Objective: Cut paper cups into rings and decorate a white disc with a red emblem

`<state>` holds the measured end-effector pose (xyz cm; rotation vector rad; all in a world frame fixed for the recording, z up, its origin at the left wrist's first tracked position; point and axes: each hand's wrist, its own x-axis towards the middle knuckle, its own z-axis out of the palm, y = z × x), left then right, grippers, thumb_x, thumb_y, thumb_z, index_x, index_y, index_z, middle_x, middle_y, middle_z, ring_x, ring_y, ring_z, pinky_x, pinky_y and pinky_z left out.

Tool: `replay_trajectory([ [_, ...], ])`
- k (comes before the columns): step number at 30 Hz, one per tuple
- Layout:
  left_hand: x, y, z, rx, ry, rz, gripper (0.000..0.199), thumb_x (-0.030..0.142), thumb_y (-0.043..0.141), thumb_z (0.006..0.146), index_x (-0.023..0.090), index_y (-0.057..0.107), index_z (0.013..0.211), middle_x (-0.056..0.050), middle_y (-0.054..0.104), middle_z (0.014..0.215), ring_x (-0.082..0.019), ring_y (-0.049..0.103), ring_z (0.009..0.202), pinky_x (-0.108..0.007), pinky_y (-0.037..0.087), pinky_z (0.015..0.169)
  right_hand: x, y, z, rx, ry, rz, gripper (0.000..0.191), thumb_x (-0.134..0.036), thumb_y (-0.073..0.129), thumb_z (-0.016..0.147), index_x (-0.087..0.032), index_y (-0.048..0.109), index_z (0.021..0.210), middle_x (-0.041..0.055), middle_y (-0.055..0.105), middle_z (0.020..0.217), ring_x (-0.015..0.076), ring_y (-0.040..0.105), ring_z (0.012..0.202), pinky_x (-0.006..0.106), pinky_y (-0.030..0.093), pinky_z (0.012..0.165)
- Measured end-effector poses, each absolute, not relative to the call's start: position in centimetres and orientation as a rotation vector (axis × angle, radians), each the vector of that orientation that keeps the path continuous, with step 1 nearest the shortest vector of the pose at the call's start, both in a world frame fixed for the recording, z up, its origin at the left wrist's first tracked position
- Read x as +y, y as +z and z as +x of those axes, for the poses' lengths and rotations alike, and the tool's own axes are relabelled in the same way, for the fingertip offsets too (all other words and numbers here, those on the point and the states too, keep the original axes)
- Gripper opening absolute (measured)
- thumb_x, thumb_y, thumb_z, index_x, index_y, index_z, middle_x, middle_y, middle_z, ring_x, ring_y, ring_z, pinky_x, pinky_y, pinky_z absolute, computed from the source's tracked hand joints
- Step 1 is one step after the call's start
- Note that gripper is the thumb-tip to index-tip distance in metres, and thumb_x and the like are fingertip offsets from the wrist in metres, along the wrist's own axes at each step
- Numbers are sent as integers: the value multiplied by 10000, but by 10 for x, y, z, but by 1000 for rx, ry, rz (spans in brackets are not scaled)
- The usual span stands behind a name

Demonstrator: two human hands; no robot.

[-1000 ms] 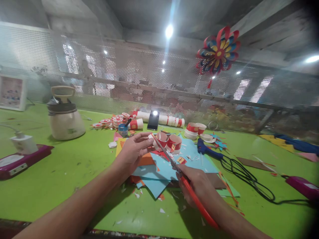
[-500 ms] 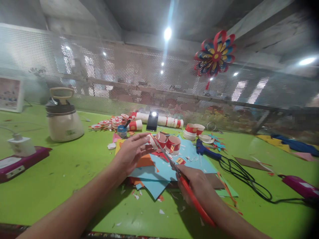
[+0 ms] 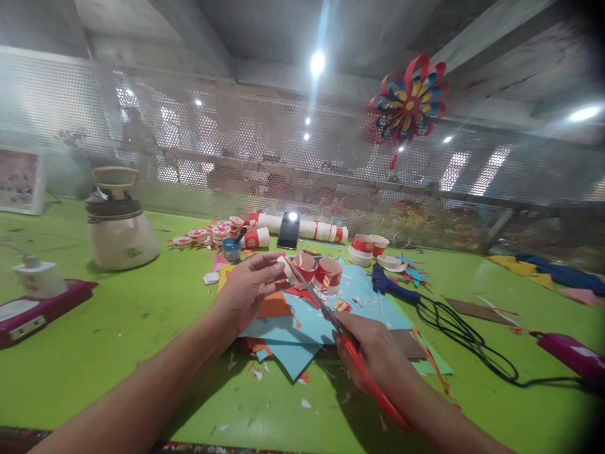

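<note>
Between the thumb and fingers of my left hand is a small white paper cup piece with a red edge. My right hand grips a pair of scissors by its long red-orange handles. The scissor blades point up and left, with their tips at the cup piece. Just beyond stand two red-and-white cut paper cups, on light blue paper sheets strewn with scraps. Whether the blades are parted at the tips is hard to make out.
A blue glue gun with a coiled black cable lies to the right. Further back are a phone, a row of stacked paper cups and a blue jar. A beige kettle and a purple power strip stand left.
Very little differs. My left fingers have shifted slightly on the cup piece, while the scissors stay in nearly the same place.
</note>
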<state>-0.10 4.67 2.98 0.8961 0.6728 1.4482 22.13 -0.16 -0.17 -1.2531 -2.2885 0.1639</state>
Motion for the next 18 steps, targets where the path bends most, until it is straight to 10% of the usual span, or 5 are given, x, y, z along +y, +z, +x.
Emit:
replay_trajectory([
  [18, 44, 30, 0, 656, 1463, 888, 277, 110, 797, 640, 92, 685, 892, -92, 716, 785, -195, 680, 735, -351, 550, 758, -4, 0, 219, -2296, 138, -1273, 146, -110, 429, 807, -176, 553, 770, 13, 590, 641, 147, 489, 567, 238, 331, 551],
])
